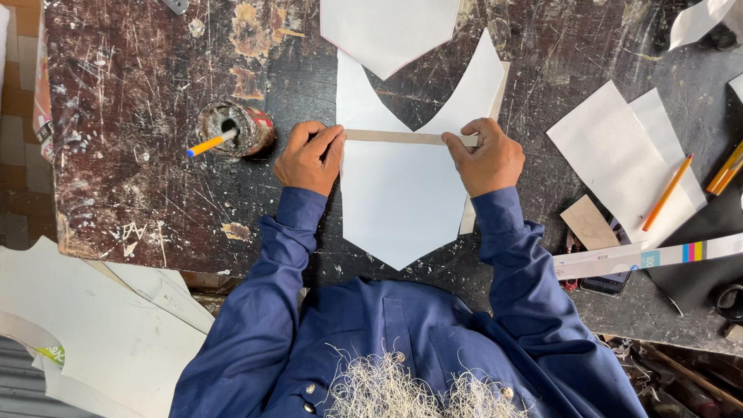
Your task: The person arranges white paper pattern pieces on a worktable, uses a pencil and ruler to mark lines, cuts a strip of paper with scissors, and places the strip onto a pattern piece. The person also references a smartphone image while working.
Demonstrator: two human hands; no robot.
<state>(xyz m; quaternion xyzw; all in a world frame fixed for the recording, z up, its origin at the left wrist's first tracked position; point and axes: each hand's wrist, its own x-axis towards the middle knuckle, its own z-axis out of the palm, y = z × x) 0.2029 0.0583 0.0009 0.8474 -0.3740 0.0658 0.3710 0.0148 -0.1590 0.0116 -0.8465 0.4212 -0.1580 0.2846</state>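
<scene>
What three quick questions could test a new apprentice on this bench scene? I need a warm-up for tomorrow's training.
1. True or false: both hands press on the thin strip that lies across the white sheet.
2. Which thing stands in the tin near the left hand? A) scissors B) a tool with a yellow and blue handle C) a ruler
3. Fill in: the orange pencil, off to the side of the right hand, lies on ____ paper.

Key: 1 true; 2 B; 3 white
</scene>
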